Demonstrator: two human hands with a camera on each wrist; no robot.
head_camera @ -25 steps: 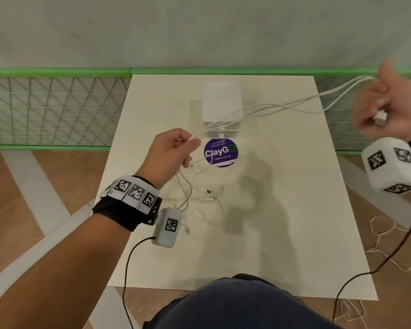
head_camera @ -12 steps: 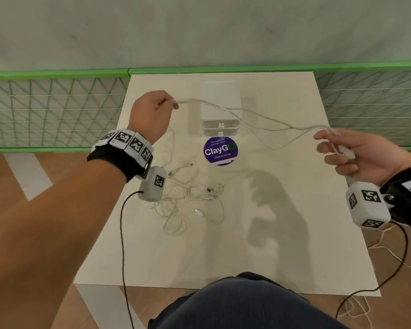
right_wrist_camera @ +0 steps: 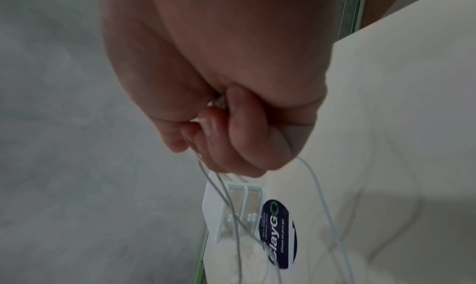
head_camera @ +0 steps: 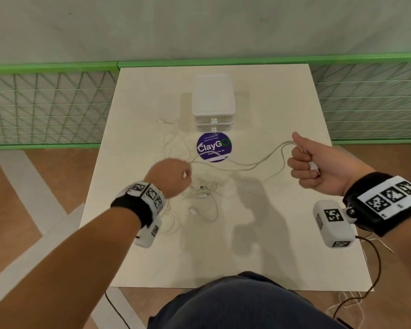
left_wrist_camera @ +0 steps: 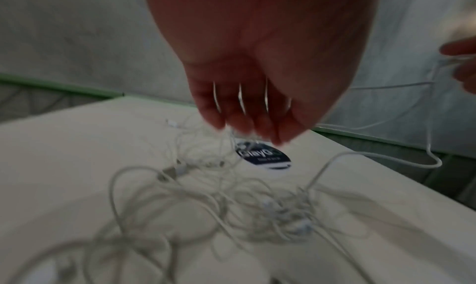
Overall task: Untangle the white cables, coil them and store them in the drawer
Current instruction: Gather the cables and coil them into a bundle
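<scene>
Progress is early: one white cable [head_camera: 244, 163] is drawn out and hangs slack across the centre of the head view between the two hands, while the remaining tangle of cables [head_camera: 201, 198] lies uncoiled on the worktop [head_camera: 282, 245] at centre frame, below the round purple sticker [head_camera: 213, 147]. The drawer unit [head_camera: 213, 100], upper centre, shows both drawers closed; nothing is stored in it as far as visible. Left to do, by judgement: freeing this cable fully, coiling it, repeating for the rest, then stowing. The right hand [head_camera: 318, 167] is fisted round one end of the cable with the thumb raised. The left hand [head_camera: 170, 178] is curled round the other stretch; its wrist view is blurred. Against the frame half a second earlier, the left hand has dropped from upper left to centre frame, closer to the tangle, and the cable sags lower
</scene>
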